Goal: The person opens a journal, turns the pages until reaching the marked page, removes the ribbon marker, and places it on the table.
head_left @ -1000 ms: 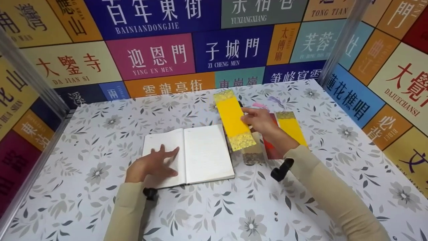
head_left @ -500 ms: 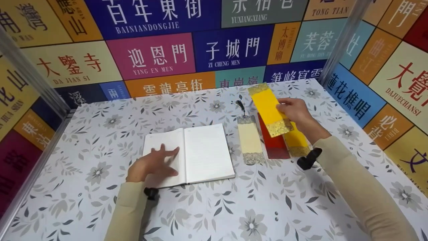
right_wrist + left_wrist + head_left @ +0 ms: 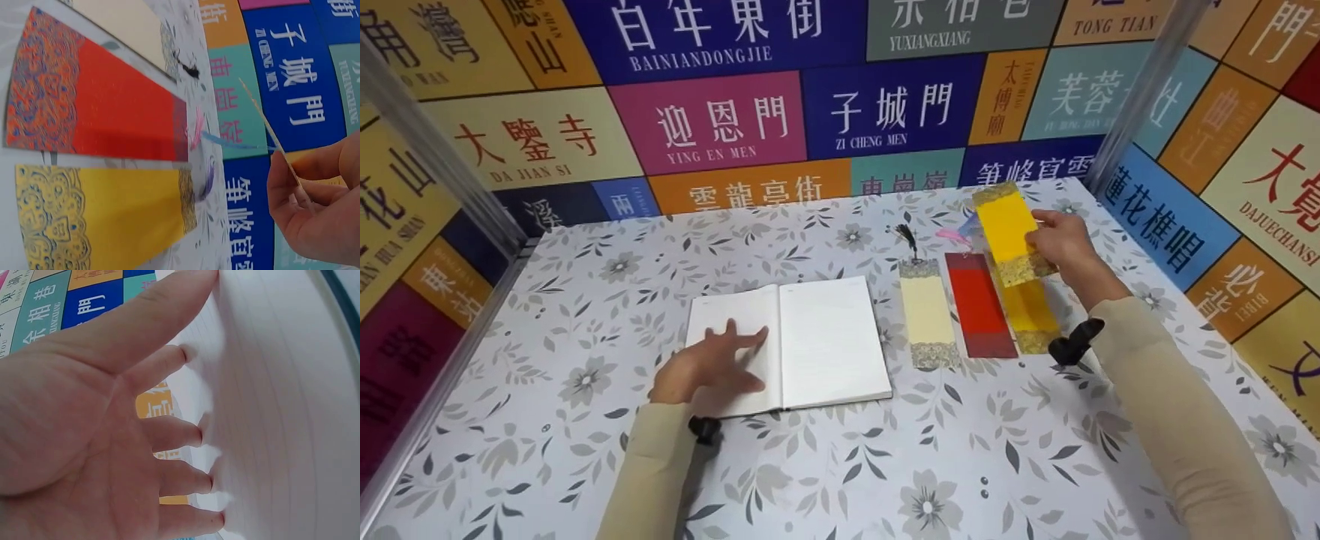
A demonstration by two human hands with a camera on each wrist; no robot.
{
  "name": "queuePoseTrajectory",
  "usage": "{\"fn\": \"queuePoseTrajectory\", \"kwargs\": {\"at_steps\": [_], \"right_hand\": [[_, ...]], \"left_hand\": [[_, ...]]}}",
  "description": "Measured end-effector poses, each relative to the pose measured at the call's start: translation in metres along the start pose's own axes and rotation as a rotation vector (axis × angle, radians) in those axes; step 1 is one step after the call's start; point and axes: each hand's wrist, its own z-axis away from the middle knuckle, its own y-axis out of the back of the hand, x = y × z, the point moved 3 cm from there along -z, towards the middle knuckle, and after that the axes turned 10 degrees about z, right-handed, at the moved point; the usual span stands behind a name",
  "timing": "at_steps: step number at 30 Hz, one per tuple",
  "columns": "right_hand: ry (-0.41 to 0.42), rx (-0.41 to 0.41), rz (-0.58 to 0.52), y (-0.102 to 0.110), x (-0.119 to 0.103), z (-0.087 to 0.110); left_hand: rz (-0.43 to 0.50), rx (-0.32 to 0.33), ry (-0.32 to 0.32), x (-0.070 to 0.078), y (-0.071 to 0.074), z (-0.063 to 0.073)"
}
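My left hand rests on the left page of an open notebook, fingers spread; its fingertips touch the lined paper in the left wrist view. Between thumb and fingers, my right hand pinches a yellow bookmark with gold patterned ends. The right wrist view shows it edge-on, a blue tassel hanging from it. It is held above a second yellow bookmark lying on the table and partly covers it. Left of that lie a red bookmark and a cream bookmark.
A floral cloth covers the table. Panels with Chinese characters stand along its back and sides. A black tassel and a pink tassel extend beyond the tops of the lying bookmarks.
My right hand has carried the yellow bookmark rightward from beside the notebook, past the cream and red bookmarks, to above the other yellow one. My left hand has stayed on the page.
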Motion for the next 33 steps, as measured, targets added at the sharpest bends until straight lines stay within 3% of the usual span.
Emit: {"fn": "queuePoseTrajectory", "kwargs": {"at_steps": [7,13,21,26,33], "right_hand": [[-0.035,0.126,-0.032,0.014,0.022,-0.014],[-0.093,0.174,-0.053,0.030,0.041,-0.021],[-0.141,0.168,-0.128,0.039,0.063,-0.021],[-0.152,0.158,-0.105,0.035,0.080,-0.020],[-0.160,0.068,-0.008,0.035,0.107,-0.013]], "left_hand": [[-0.024,0.005,-0.019,0.001,0.000,-0.002],[-0.047,0.014,-0.034,0.001,0.000,-0.002],[-0.071,0.019,-0.060,0.001,0.001,-0.001],[-0.074,0.018,-0.051,0.001,0.001,-0.001],[-0.058,0.014,-0.069,0.000,0.000,-0.001]]}}
